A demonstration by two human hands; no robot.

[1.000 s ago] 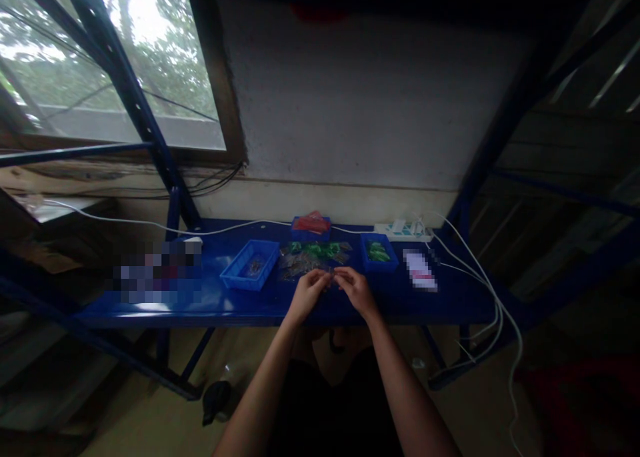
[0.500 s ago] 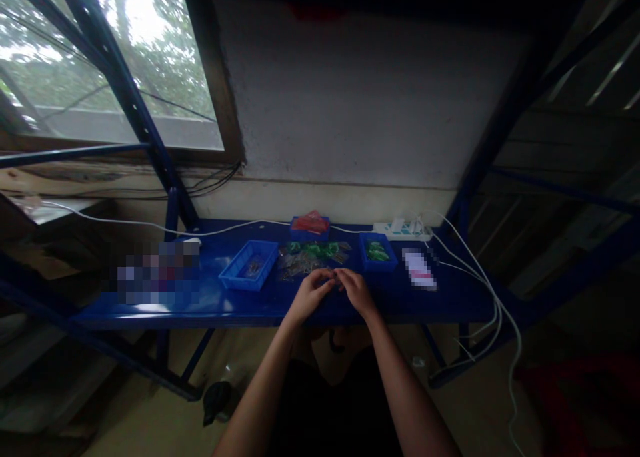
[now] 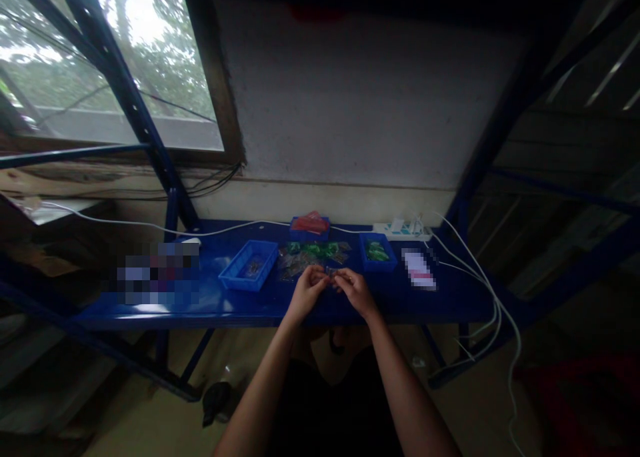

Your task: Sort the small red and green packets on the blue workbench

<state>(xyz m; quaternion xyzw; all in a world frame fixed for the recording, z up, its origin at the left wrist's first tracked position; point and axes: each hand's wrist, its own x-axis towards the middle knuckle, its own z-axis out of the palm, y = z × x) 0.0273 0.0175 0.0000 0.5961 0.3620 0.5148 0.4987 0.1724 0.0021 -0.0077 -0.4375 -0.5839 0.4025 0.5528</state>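
Over the front part of the blue table, my left hand (image 3: 311,289) and my right hand (image 3: 354,289) pinch a small clear packet (image 3: 331,275) between them. Its contents are too small to tell. Just beyond the hands lies a loose pile of clear packets (image 3: 299,260), with green packets (image 3: 320,249) along its far side. On the left is a blue tray (image 3: 243,281) with a few small metallic pieces in it. A smaller blue bin (image 3: 379,264) with green packets stands on the right.
A blue bin with red packets (image 3: 311,223) stands at the back. A white power strip (image 3: 400,230) with cables is at the back right. A blurred white item (image 3: 419,269) lies on the right of the blue table (image 3: 200,310).
My fingertips have drawn slightly apart, and the clear packet now shows between them. The trays and the pile have not moved.
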